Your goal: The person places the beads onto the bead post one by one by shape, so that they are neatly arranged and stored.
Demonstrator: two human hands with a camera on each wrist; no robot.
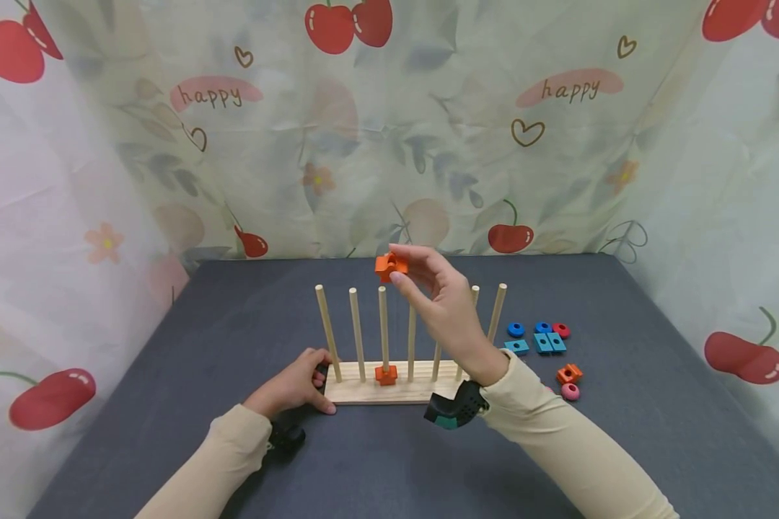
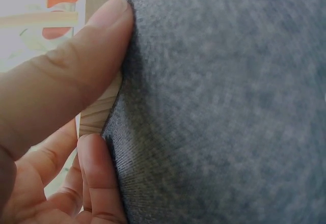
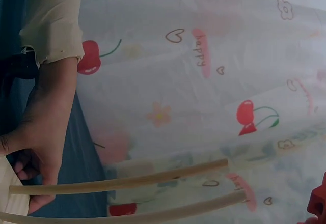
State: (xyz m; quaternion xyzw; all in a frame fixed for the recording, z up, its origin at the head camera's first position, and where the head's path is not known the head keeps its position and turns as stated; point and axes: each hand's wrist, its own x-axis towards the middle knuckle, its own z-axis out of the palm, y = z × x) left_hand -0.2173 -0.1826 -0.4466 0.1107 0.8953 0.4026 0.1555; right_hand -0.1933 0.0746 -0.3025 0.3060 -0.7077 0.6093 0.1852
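A wooden board with several upright pegs (image 1: 357, 393) lies on the dark cloth. My left hand (image 1: 292, 382) grips its left end, the thumb (image 2: 97, 46) along the front edge and the fingers at the end face. My right hand (image 1: 449, 310) pinches an orange notched block (image 1: 389, 267) between thumb and fingers, just above the top of the third peg from the left. Another orange block (image 1: 386, 375) sits at the foot of that peg. In the right wrist view only part of the held block (image 3: 319, 201) shows, at the right edge.
Right of the board lie blue rings (image 1: 516, 329), a red ring (image 1: 561, 330), light blue rectangular blocks (image 1: 516, 347), orange blocks (image 1: 568, 373) and a pink bead (image 1: 570, 391). My right forearm hides part of that area. A patterned curtain (image 1: 376, 144) surrounds the table.
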